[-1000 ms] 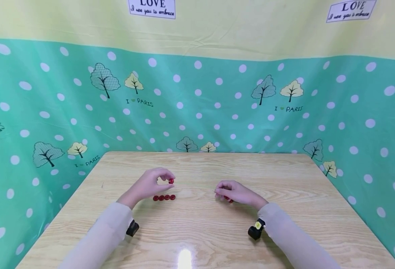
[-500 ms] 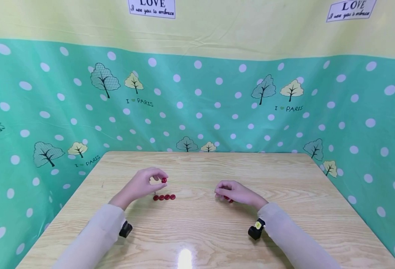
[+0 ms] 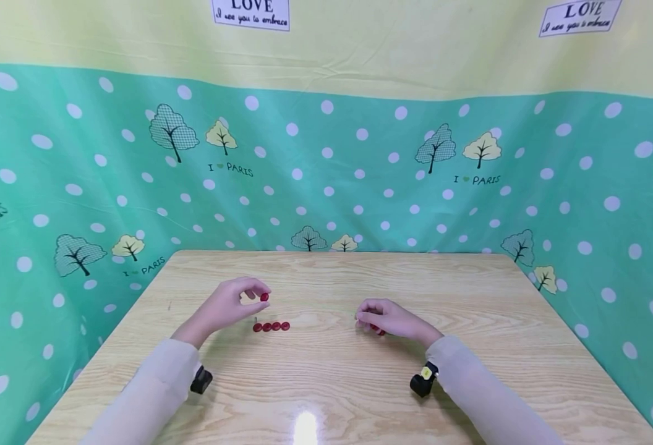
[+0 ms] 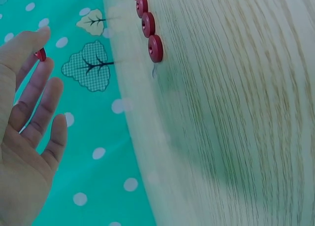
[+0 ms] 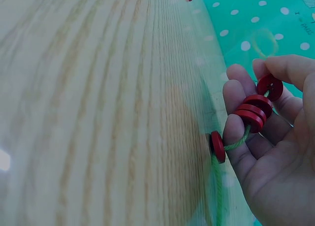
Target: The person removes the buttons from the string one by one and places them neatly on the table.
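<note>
Pinching one red button (image 3: 264, 297) in left hand (image 3: 226, 305) above desk (image 3: 326, 371), other fingers loosely spread. Gripping green cord (image 5: 236, 145) in half-curled right hand (image 3: 386, 316), with several red buttons (image 5: 254, 111) strung along it. Also got four more buttons (image 3: 276, 326) in a row on desk.

In the head view, we see a pale wood-grained table (image 3: 326, 383) spreading from the centre to six o'clock, a white patch of glare (image 3: 305, 428) at six. Behind, we have a green fabric curtain with white dots (image 3: 326, 133), checked grey-green printed trees (image 3: 173, 127) at ten and two, and a pale yellow upper band (image 3: 415, 49).
</note>
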Motion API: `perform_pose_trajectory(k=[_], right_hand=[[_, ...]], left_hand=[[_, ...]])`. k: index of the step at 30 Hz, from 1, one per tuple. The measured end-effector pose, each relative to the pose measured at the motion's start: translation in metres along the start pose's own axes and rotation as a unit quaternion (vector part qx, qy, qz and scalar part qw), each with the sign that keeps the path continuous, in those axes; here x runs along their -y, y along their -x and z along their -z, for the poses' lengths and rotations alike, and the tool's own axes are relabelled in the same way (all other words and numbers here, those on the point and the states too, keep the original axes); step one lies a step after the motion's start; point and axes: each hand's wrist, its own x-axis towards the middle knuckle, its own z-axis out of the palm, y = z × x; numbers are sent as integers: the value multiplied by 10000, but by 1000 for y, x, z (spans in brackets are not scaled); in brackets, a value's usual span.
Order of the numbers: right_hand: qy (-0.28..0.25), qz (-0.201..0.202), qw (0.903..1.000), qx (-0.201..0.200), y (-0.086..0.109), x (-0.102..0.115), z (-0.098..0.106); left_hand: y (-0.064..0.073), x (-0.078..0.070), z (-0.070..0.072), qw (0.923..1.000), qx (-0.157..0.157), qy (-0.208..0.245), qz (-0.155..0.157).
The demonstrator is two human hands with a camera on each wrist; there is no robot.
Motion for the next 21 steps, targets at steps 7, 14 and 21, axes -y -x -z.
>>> perform_pose_trajectory(k=[7,14,21], right_hand=[[-31,-4,10000,-4,0,1,1],[-40,61,10000,41,1,0,1],[-55,107,9999,53,1,-1,1]], left_hand=[[3,6,3,10000,34,-48,59],[9,16,7,9991,322,-103,240],[20,22,12,9968,676,-178,383]])
